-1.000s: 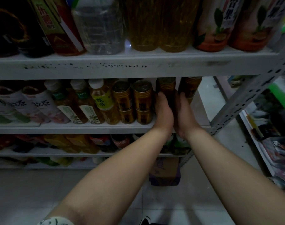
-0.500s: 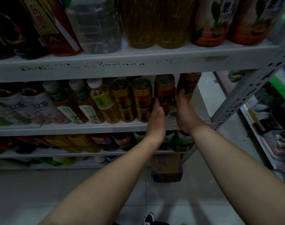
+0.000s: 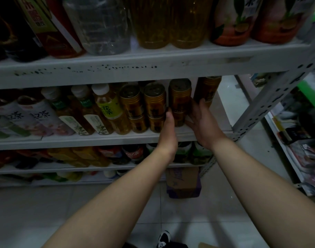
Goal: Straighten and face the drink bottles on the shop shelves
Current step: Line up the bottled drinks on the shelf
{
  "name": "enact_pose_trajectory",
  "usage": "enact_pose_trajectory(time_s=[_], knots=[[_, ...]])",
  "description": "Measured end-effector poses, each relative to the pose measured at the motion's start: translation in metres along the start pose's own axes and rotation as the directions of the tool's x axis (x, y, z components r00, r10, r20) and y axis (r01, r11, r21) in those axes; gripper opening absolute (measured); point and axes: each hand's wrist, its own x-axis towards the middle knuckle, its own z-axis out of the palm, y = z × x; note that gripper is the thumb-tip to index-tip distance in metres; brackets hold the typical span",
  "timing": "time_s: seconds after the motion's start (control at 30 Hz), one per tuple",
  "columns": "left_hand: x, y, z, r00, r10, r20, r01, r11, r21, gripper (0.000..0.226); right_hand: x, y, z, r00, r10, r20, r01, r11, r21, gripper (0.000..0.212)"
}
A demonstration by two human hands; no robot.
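Observation:
On the middle shelf (image 3: 103, 140), gold drink cans stand stacked two high. The third gold can stack (image 3: 180, 97) sits between my hands, near the shelf's front edge. My left hand (image 3: 168, 129) presses flat against the left side of its lower can, fingers straight. My right hand (image 3: 200, 120) cups the right side, fingers curling behind the lower can, thumb up. Two more gold can stacks (image 3: 144, 106) stand just to the left. Another gold can (image 3: 207, 90) stands farther back on the right. Tea bottles (image 3: 108, 108) fill the shelf's left part.
Large bottles (image 3: 103, 24) of water, tea and juice line the upper shelf (image 3: 135, 67). Lower shelves hold soda bottles (image 3: 135, 153). A cardboard box (image 3: 183, 181) sits on the tiled floor under the rack. A perforated upright post (image 3: 271, 97) and another rack stand to the right.
The gold can stack between my hands has come forward and left, level with the neighbouring stacks. Both hands drew back toward the shelf's front edge with it.

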Motion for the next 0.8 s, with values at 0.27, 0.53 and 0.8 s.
enact_pose_trajectory(time_s=[0.27, 0.53, 0.8], knots=[[-0.004, 0.001, 0.001, 1.000, -0.013, -0.001, 0.013, 1.000, -0.025, 0.061, -0.011, 0.010, 0.009, 0.998, -0.001, -0.062, 0.004, 0.999, 0.041, 0.048], [-0.012, 0.004, 0.002, 0.999, -0.038, -0.005, 0.038, 0.999, 0.009, 0.059, -0.019, 0.011, 0.014, 0.997, 0.005, -0.080, 0.004, 0.994, 0.110, 0.052], [-0.019, 0.001, -0.002, 1.000, -0.020, 0.013, 0.020, 1.000, 0.022, 0.063, -0.025, 0.018, 0.015, 0.996, -0.002, -0.092, 0.008, 0.998, 0.063, 0.057]])
